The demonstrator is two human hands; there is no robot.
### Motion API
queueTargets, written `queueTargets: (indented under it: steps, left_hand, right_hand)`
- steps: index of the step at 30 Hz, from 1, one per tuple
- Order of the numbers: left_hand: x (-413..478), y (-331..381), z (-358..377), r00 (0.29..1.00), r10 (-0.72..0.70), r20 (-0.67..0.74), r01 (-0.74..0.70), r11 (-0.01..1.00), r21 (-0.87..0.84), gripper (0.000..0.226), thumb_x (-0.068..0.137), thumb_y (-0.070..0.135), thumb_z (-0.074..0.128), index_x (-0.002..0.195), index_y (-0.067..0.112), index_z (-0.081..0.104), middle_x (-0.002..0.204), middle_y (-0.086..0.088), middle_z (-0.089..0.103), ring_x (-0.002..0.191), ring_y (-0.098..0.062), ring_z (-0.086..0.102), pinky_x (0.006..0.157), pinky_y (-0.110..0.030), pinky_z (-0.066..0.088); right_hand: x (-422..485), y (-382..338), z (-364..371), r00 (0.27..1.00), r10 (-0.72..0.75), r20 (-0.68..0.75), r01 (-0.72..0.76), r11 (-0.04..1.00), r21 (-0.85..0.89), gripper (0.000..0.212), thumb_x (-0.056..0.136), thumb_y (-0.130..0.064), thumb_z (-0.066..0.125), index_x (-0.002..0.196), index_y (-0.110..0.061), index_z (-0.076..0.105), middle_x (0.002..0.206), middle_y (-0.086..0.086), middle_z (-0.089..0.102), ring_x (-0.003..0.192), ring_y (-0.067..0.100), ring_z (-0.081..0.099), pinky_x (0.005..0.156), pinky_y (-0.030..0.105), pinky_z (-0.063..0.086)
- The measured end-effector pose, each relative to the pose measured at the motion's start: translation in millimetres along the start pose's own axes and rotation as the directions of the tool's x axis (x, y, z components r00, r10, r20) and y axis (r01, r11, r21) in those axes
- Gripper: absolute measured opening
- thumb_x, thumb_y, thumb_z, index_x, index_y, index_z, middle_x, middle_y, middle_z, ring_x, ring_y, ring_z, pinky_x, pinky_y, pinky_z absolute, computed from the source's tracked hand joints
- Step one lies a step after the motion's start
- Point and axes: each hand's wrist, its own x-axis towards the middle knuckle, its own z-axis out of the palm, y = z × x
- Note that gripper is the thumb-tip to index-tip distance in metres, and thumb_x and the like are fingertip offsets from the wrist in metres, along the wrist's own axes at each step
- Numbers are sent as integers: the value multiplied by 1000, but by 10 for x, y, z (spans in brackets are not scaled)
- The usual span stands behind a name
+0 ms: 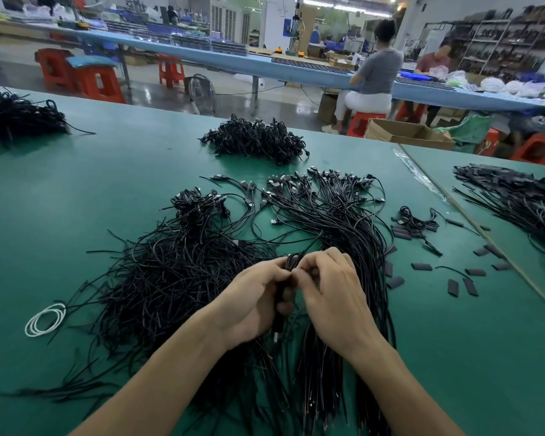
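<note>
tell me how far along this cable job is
Looks done: a heap of bundled cables sits at the far edge. In hand: left hand and right hand pinch a few black cables. Left: the big loose pile and scattered black sleeves. Much remains.

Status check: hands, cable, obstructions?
Left hand and right hand both gripping a black cable bunch, fingertips meeting. Bunch held over the loose cable pile. Nothing blocking; black sleeve pieces lie off right.
</note>
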Motion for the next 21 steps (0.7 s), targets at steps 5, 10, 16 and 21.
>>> queueTargets:
  steps: [5, 10, 16, 21]
  left_hand:
    - [1, -86, 92, 975, 221, -30, -221, 975, 1, 25, 96, 2, 49, 115, 6, 65, 104, -11, 71, 93, -21, 67, 77, -25, 55]
    - [1, -63, 47, 813, 578, -69, -385, 622, 682, 33, 95, 2, 62, 111, 30, 67, 111, 5, 63, 108, -9, 61, 96, -25, 50]
    - [-39, -54, -55, 784, 619, -39, -371, 518, 771, 25, 94, 16, 68, 111, 35, 72, 77, 7, 63, 65, -4, 57, 60, -18, 46]
    - [-80, -47, 8, 815, 574, -76, -409, 663, 627, 26, 99, 18, 50, 102, 24, 75, 97, 2, 75, 95, -16, 70, 88, -36, 56]
  right_hand:
    - [-6, -5, 66, 946, 323, 41, -294, 791, 537, 12, 97, -20, 61, 85, -21, 64, 88, -1, 67, 82, 16, 64, 73, 24, 53]
    - [14, -2, 33, 882, 390, 265, -419, 391, 820, 17, 99, -14, 58, 83, -10, 65, 73, -2, 67, 68, 5, 61, 64, 18, 50]
    - [69, 42, 1, 832, 380, 405, -510, 236, 827, 17, 96, -17, 60, 81, -17, 68, 66, -9, 58, 59, 4, 44, 53, 19, 35]
    - [52, 60, 11, 805, 339, 487, -553, 128, 824, 17, 96, -13, 57, 95, 0, 67, 79, 11, 69, 63, 15, 64, 56, 26, 53]
